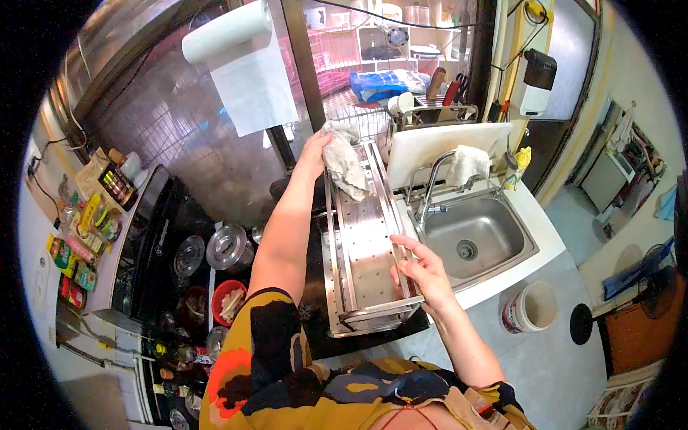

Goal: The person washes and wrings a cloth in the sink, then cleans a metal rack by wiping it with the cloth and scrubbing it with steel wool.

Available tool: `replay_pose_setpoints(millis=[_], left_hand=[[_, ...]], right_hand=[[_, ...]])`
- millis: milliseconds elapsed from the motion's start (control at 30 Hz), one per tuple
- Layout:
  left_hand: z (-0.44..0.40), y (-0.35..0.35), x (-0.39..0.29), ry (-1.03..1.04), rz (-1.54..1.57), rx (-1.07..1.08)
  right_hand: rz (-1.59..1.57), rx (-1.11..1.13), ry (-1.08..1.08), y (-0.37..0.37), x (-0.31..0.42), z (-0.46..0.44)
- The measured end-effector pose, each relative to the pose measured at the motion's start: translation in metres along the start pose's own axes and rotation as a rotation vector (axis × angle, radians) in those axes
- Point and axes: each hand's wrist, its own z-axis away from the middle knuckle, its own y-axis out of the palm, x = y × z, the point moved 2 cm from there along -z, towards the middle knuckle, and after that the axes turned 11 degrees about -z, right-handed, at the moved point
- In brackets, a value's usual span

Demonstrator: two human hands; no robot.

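Observation:
A two-tier metal rack (373, 265) with a perforated top shelf stands in front of me, left of the sink. My left hand (314, 152) is closed on a grey-white cloth (345, 163) at the rack's far left end; part of the cloth lies on the top shelf. My right hand (423, 271) is at the rack's right rail near its front end, with the thumb inside and fingers bent around the rail.
To the right is a steel sink (484, 240) with a faucet (428, 190) and a white cutting board (444, 147) behind. A white bucket (530, 308) stands on the floor. Pots, a red bowl (229, 302) and bottles are at left. A paper roll (228, 32) hangs above.

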Motion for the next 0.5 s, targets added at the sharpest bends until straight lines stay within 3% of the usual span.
replay_pose_setpoints(millis=[267,367,500], left_hand=[[0.019,-0.015,0.004,-0.011,0.249,-0.213],[0.011,-0.026,0.011,-0.025,0.294,-0.103],[0.014,-0.024,0.011,-0.061,0.403,-0.187]], right_hand=[[0.0,-0.033,-0.004,0.004,0.002,0.0],[-0.003,-0.044,0.006,0.003,0.003,0.0],[-0.012,-0.02,0.035,0.003,0.007,0.0]])
